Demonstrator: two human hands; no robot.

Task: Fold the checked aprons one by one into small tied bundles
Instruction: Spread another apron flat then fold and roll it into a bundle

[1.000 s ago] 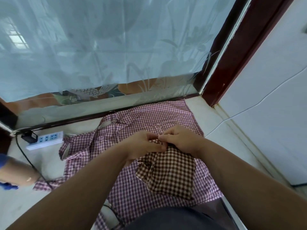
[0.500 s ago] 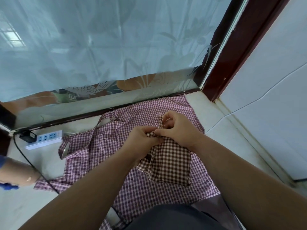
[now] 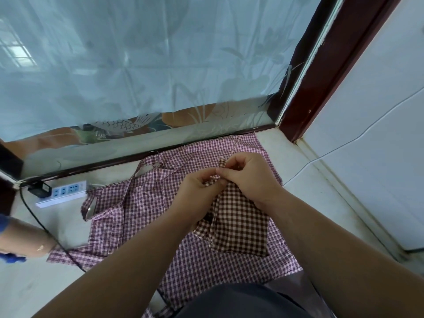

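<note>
A folded brown-and-white checked apron (image 3: 241, 223) lies on top of a spread purple-and-white checked apron (image 3: 142, 203) on the floor. Both my hands meet at the folded apron's far edge. My left hand (image 3: 197, 191) pinches a strap end of the brown apron with curled fingers. My right hand (image 3: 247, 177) pinches the other strap end, which sticks up beside its fingers. My forearms hide part of both aprons.
A white power strip (image 3: 62, 191) with a black plug and cable lies at the left by the glass door's dark frame (image 3: 91, 167). Another person's arm (image 3: 20, 239) reaches in at the left edge. A white wall (image 3: 367, 134) with a thin cable stands right.
Both hands have stayed at the brown apron's far edge, working its strap ends. The right hand has lifted slightly and a strap end now pokes up beside it.
</note>
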